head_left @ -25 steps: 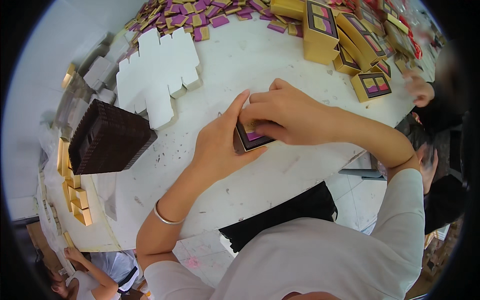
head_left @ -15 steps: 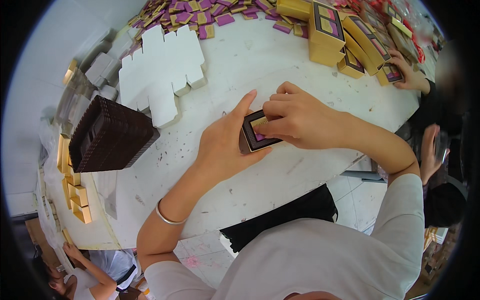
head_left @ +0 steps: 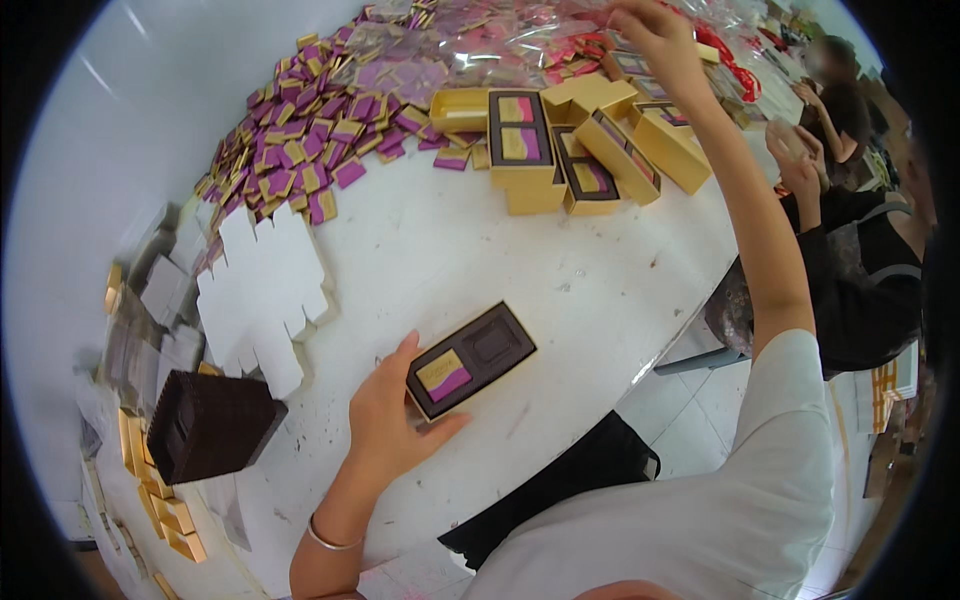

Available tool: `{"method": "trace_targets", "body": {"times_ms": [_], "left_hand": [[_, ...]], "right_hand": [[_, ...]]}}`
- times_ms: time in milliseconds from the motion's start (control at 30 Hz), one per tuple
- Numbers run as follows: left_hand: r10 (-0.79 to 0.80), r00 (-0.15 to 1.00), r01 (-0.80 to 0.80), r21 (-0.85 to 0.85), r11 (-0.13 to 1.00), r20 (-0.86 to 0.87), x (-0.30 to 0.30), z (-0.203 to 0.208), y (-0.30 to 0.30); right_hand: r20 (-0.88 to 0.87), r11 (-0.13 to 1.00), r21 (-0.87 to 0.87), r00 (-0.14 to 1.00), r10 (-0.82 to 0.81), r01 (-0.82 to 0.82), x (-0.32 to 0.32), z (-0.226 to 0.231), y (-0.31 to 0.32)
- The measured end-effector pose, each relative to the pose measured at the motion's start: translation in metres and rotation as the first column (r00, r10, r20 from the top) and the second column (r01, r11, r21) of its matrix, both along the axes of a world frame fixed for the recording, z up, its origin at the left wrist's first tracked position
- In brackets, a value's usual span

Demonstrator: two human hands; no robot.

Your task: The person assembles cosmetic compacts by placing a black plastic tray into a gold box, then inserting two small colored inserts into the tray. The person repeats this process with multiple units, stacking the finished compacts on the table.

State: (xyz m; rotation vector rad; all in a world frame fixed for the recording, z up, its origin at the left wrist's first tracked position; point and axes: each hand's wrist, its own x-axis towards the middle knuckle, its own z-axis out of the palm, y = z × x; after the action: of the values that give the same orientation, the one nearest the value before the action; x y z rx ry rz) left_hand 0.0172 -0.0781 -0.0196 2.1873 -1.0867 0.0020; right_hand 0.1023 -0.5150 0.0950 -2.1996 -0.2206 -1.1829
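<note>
My left hand (head_left: pixel 390 415) grips one end of a small gold box (head_left: pixel 533 351), thumb and fingers at its two sides. A dark brown two-compartment tray (head_left: pixel 497 340) sits in the box. One purple-and-gold wrapped piece (head_left: pixel 443 375) lies in the near-left compartment; the far-right one has nothing in it. At the far edge of the table, my right hand (head_left: pixel 655 40) is stretched out over red and pink pieces (head_left: pixel 575 62) and clear plastic bags (head_left: pixel 480 40). Its fingers are bent together, and what they hold, if anything, cannot be made out.
A heap of purple-and-gold pieces (head_left: pixel 290 150) spreads at the back left. Several gold boxes (head_left: pixel 535 200) are stacked beyond my hands. White flat cartons (head_left: pixel 262 290) and a stack of brown trays (head_left: pixel 215 425) stand left. A person in black (head_left: pixel 860 260) is at the right.
My right hand has left the box and reached far out to the back. The box now shows one wrapped piece in its tray, still in my left hand. The view has shifted.
</note>
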Motion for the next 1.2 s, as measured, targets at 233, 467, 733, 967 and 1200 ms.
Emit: {"method": "trace_targets", "body": {"times_ms": [233, 467, 733, 967, 1200], "left_hand": [[0.059, 0.991, -0.075, -0.133, 0.988, -0.12, 0.001, -0.016, 0.009], [-0.063, 0.988, 0.04, -0.162, 0.986, -0.144, 0.01, -0.015, 0.006], [0.033, 0.997, -0.044, -0.145, 0.989, -0.074, 0.006, -0.015, 0.007], [0.069, 0.994, -0.055, -0.149, 0.987, 0.088, 0.004, -0.012, -0.003], [0.098, 0.984, -0.076, -0.144, 0.987, 0.147, -0.002, -0.006, 0.0]], "right_hand": [[-0.536, 0.916, -0.383, 0.779, -0.326, 0.12, 0.098, -0.077, -0.107], [-0.603, 0.786, -0.607, 0.577, -0.552, 0.117, 0.174, -0.12, -0.157], [-0.76, 0.962, -0.111, 0.602, -0.245, 0.251, 0.117, -0.064, -0.117], [-0.476, 0.831, -0.053, 0.746, 0.467, -0.554, -0.095, -0.038, 0.104], [-0.402, 0.786, -0.316, 0.826, 0.396, -0.531, -0.129, -0.097, 0.202]]}}
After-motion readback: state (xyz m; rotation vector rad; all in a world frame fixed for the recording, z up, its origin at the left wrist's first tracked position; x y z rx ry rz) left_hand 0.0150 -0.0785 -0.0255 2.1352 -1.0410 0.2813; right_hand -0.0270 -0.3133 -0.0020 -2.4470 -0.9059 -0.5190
